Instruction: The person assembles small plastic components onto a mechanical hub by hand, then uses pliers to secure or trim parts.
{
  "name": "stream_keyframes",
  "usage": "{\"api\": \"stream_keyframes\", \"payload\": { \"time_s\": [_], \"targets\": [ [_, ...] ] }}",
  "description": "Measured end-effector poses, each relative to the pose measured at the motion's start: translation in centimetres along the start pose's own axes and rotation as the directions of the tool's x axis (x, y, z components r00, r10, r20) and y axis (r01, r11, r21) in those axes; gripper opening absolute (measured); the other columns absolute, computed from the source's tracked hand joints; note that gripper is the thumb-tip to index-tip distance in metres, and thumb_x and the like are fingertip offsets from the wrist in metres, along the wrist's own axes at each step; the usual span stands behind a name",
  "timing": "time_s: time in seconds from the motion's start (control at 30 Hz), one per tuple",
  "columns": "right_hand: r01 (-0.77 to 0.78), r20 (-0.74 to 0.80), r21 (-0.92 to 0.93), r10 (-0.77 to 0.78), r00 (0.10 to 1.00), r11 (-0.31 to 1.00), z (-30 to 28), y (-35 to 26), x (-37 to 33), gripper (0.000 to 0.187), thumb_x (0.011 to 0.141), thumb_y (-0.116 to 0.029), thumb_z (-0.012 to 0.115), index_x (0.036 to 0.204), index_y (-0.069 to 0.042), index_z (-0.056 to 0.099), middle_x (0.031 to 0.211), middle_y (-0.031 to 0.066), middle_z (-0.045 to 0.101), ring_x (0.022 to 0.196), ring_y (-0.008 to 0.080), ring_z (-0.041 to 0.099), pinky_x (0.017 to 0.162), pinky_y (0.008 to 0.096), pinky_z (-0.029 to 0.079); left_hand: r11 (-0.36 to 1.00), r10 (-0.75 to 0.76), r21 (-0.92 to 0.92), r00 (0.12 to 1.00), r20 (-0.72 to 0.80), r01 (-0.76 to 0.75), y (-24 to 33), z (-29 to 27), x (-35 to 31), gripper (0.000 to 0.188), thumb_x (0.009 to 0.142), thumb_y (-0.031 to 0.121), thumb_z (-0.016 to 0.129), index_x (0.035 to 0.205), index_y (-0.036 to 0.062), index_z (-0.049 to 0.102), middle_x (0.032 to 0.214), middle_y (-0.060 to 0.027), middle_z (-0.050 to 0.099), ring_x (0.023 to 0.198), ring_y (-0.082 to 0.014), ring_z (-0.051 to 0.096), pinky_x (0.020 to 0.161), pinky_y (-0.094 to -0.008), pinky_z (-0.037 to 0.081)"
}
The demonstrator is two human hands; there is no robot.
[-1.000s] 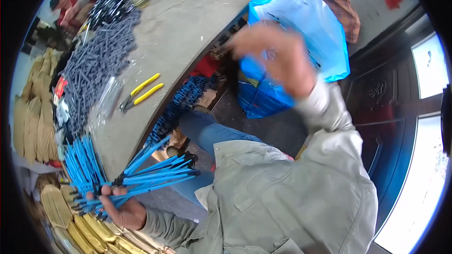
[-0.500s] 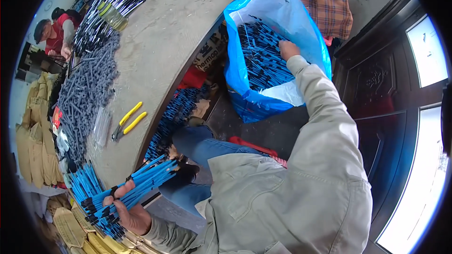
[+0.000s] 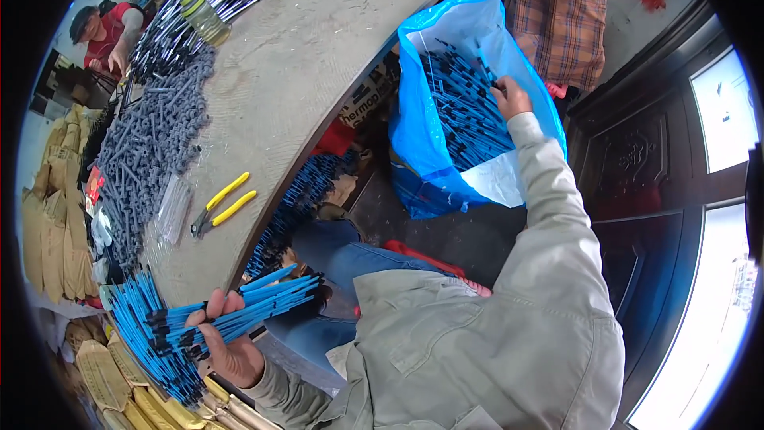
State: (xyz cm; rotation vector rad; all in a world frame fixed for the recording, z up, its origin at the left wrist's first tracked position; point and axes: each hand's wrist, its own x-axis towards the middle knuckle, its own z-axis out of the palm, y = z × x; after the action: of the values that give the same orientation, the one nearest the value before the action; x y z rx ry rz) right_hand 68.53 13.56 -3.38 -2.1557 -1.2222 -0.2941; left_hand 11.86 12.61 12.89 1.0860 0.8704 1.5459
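My left hand (image 3: 232,357) is closed around a bundle of thin blue sticks with black ends (image 3: 274,301), held tilted by the near end of the table. Beside and beneath it lies a heap of similar blue sticks (image 3: 131,302). My right arm reaches out to a large blue bag with a white lining (image 3: 414,123), where many more black-and-blue sticks (image 3: 465,123) lie in a jumble. Inside the bag's right side, my right hand (image 3: 513,99) has its fingers pinched on what looks like one blue stick (image 3: 484,58).
On the table (image 3: 294,56) lie yellow-handled pliers (image 3: 223,205), clear plastic strips (image 3: 173,209), grey ribbed pieces (image 3: 159,135), dark rods (image 3: 191,16) and a jar (image 3: 204,19). A person in plaid (image 3: 561,24) stands behind the bag; another in red (image 3: 115,32) is far left.
My right hand has lifted slightly from the stick pile, with a stick now showing at its fingers. My left hand keeps hold of the bundle. The whole view has shifted a little.
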Motion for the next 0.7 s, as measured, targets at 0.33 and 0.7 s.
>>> {"api": "stream_keyframes", "payload": {
  "time_s": [0.33,0.7],
  "targets": [
    [0.565,-0.399,0.257,-0.447,0.801,0.784,-15.0,-25.8,-3.7,0.018,0.080,0.004,0.060,0.098,0.003,0.060,0.080,0.0088,0.061,0.065,0.0127,0.060,0.059,0.0228,0.046,0.984,-0.146,0.094,0.986,-0.086,0.154,-0.4,3.3,-0.4,0.024,0.088,0.014,0.053,0.103,-0.0049,0.053,0.088,-0.0209,0.064,0.075,-0.0228,0.064,0.069,-0.0326,0.052],
    [0.727,-0.902,0.243,-0.126,0.413,0.642,-22.1,-27.8,-6.0,0.019,0.087,-0.010,0.055,0.099,0.004,0.054,0.065,0.0146,0.057,0.049,0.0183,0.055,0.046,0.0233,0.044,0.983,-0.182,-0.041,0.982,-0.055,0.179,-2.3,-0.1,-0.6,0.022,0.087,0.013,0.055,0.101,-0.0043,0.055,0.094,-0.0205,0.063,0.080,-0.0236,0.064,0.072,-0.0329,0.052]
  ]
}}
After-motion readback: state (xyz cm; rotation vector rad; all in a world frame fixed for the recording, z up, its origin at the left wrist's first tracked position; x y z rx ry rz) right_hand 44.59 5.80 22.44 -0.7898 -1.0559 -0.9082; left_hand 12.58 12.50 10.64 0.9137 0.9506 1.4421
